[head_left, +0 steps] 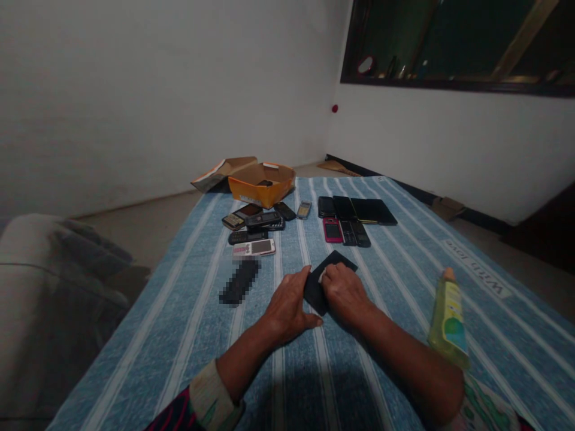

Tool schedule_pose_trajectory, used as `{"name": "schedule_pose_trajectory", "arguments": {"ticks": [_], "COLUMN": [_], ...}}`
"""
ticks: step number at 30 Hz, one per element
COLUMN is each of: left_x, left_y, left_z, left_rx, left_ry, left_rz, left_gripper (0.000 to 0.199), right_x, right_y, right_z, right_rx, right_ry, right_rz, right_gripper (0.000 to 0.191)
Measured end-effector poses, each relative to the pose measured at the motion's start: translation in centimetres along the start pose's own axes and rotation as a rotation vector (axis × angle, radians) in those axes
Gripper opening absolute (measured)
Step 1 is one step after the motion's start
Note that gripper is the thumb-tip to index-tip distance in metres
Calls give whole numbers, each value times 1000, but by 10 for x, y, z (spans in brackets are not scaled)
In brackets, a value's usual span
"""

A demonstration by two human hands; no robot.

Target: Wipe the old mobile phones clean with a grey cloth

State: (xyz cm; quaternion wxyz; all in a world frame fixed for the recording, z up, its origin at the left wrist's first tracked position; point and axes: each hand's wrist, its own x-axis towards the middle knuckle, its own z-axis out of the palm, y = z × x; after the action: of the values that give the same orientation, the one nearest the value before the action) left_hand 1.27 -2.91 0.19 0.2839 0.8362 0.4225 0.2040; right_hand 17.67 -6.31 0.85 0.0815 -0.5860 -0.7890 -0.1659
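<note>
A dark flat tablet [317, 294] lies at an angle on the striped cloth in front of me. My left hand [287, 302] braces its left corner, with the thumb and fingers spread on either side. On top of the tablet, the closed fingers of my right hand [344, 290] press a small white wipe [322, 275]; only a bit of it shows. To the left of my hands lies a dark object [240, 282], blurred by pixelation. Farther off are a white-and-pink phone [254, 247] and several dark phones [263, 219] in a loose pile.
An open orange box [258, 193] stands at the far left end of the blue striped cloth [197, 317]. Right of centre lie a pink phone [332, 230], other phones and a larger black tablet [375, 211]. A bottle of yellow-green liquid [449, 323] lies beside my right forearm.
</note>
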Motion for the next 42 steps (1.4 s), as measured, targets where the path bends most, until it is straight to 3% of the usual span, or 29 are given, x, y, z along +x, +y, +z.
{"name": "schedule_pose_trajectory", "arguments": {"ticks": [6, 13, 21, 27, 30, 38, 42], "left_x": [1, -1, 0, -1, -2, -2, -2], "left_y": [-6, -5, -9, -2, 0, -4, -4], "left_z": [0, -1, -1, -3, -4, 0, 0], "left_rx": [-57, -56, -52, -17, -10, 16, 0], "left_ry": [15, 15, 45, 17, 8, 25, 34], "left_rz": [51, -27, 67, 6, 4, 31, 27], "left_gripper": [96, 102, 96, 100, 100, 93, 96], "right_x": [-19, 17, -3, 3, -3, -34, -27], "right_y": [-24, -13, -26, 16, 26, -27, -10], "right_z": [4, -1, 1, 6, 8, 6, 8], "right_rx": [114, 99, 149, 66, 38, 147, 119], "right_ry": [119, -18, 31, -46, -12, 145, 146], "right_rz": [-202, -38, -138, 107, 193, -106, -17], "right_gripper": [10, 10, 6, 12, 14, 11, 9]}}
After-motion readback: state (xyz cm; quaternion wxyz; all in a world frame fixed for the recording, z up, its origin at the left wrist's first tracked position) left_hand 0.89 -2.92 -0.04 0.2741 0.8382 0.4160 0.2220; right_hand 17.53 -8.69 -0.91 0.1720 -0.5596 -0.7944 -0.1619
